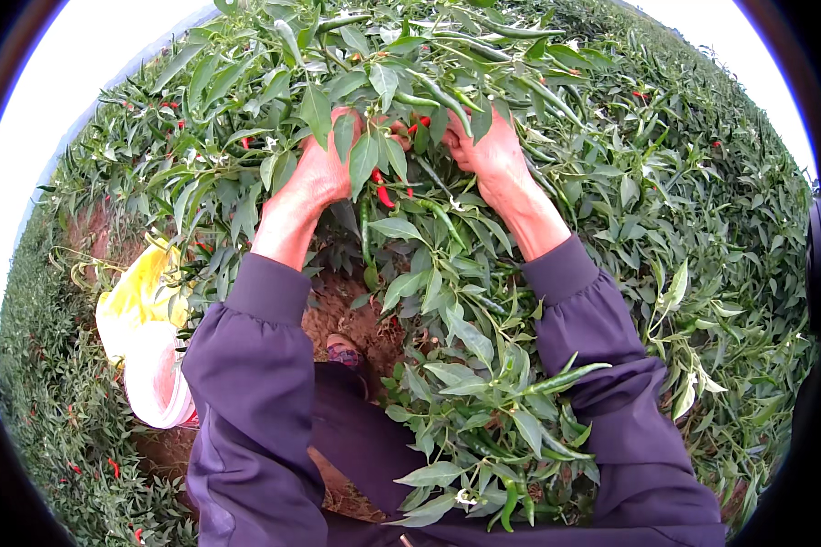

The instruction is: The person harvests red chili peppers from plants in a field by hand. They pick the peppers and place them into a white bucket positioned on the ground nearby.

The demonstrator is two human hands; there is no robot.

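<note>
Both my hands reach into a leafy chili pepper plant [400, 229]. Leaves cover part of my left hand [328, 161], whose fingertips are hidden near the stems. My right hand [486, 147] has its fingers curled beside a red chili pepper [421, 125]; whether it grips anything is not clear. Between my wrists, another red chili pepper [384, 197] hangs below the leaves. A long green chili pepper [445, 97] lies across the front of my right hand, and a further green chili [365, 232] hangs lower down.
A white plastic bucket [157, 376] stands at the left beside a yellow plastic bag [140, 290]. Bare reddish soil [342, 308] and a shoe [343, 350] show below my arms. More chili plants [725, 191] spread on both sides, and leafy branches rise between my arms.
</note>
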